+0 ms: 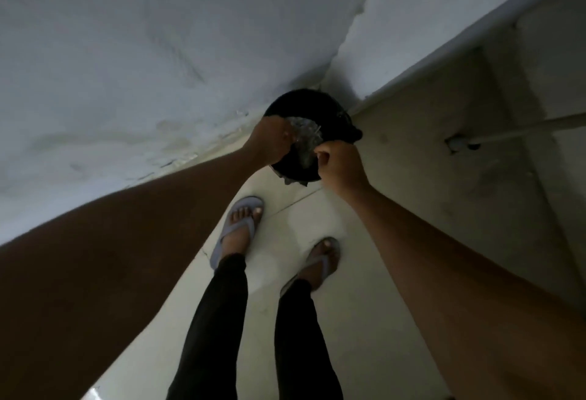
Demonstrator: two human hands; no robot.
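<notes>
Two hands down at the mouth of one black bin (302, 103), tucked tight against the wall (158, 50). Left hand (272, 142) hooked over the far-left rim, fingers dipped inside and closed on the crumpled clear plastic (306, 136). Right hand (341, 166) bunched at the near-right rim, thumb and forefinger pinched together, apparently on the near edge of the same plastic; too dark to rule out the black liner (353, 133) instead.

Clear plastic held between the two grips, a little nearer the left one, just ahead of the knuckles. No firm long axis, only a wad stretched roughly from one grip to the other. Bin upright, mouth turned up toward both wrists. Inside: the plastic on top, filling the middle of the opening; anything beneath lost in black. Liner spilling over the rim just beyond the right grip and again below it on the near side.

Whether lifting out or pressing in: best kept straight along the bin's upright axis, both grips together, clear of the liner. Behind the grips, sandalled feet (237, 228) on pale floor tiles (317, 218).
</notes>
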